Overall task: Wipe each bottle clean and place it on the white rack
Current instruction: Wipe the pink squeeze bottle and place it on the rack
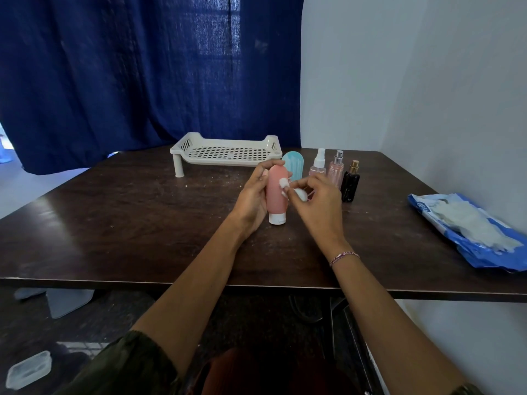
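Pink bottle [276,192], cap down, is gripped at frame centre by the left hand [252,198]; a cotton wad [301,194] is pinched beside it by the right hand [316,201]. Just above, the white rack [225,152] is seen.

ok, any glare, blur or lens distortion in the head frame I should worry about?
Head view: wide-angle stretching toward the frame edges; a soft sheen on the left of the table, no hard glare; curtain backlit by a window; cotton wad at the pink bottle nearly blown out; fine detail soft throughout.
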